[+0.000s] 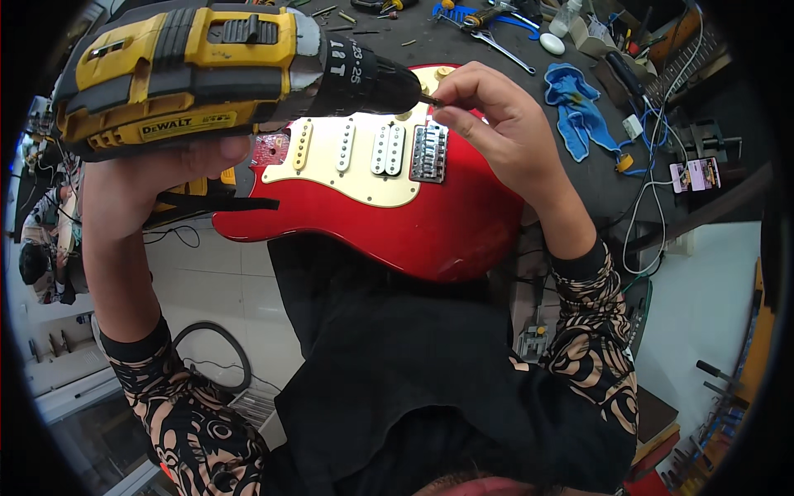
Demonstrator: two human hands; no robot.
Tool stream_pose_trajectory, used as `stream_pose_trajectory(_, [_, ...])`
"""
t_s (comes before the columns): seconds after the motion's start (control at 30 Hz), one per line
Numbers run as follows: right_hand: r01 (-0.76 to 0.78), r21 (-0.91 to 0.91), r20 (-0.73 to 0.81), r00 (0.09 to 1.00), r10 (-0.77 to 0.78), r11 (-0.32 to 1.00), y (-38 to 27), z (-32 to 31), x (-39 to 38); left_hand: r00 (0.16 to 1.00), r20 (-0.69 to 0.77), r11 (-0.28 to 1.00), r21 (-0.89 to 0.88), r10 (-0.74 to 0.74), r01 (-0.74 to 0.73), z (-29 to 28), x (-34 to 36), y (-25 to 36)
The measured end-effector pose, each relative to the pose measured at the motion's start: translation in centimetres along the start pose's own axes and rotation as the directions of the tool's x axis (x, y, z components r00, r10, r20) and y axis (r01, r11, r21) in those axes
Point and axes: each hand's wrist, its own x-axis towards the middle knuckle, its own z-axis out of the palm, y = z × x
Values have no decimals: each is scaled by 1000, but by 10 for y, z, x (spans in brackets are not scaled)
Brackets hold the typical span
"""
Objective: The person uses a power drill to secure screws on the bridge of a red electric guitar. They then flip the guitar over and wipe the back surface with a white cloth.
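Observation:
A yellow and black cordless drill [190, 74] is gripped in my left hand [186, 165], raised close to the camera, its chuck pointing right. Thumb and fingers of my right hand [488, 112] pinch the thin bit [430, 100] at the chuck's tip. Beneath both hands lies a red electric guitar body [430, 236] with a cream pickguard [364, 182]. Two single-coil pickups, one white humbucker [387, 150] and a metal bridge [429, 153] are mounted on it. The drill hides part of the guitar's upper left, and my right hand covers some of its far right edge.
On the dark workbench [513, 91], a blue cloth [575, 112] lies right of the guitar. Wrenches [503, 51] and a small clear bottle [565, 18] sit farther back. White cables [653, 182] hang along the right side, near a guitar neck [686, 54].

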Motion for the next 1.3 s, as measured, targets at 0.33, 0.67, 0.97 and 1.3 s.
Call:
stream_pose_trajectory(0.33, [20,-49,17,1000,-19,999,-5,2,-5,979,-30,978,-59,-202,200,-4,-21,-1])
stream_pose_trajectory(0.67, [55,-236,54,998,-44,970,1,18,-10,977,145,980,144,-156,136,10,28,58])
stream_pose_trajectory(0.97, [23,-279,180,983,29,960,-4,20,-23,928,314,976,147,-203,164,4,54,80])
stream_pose_trajectory(1.3, [6,-298,213,975,60,954,14,21,-23,857,438,960,182,-272,212,17,77,99])
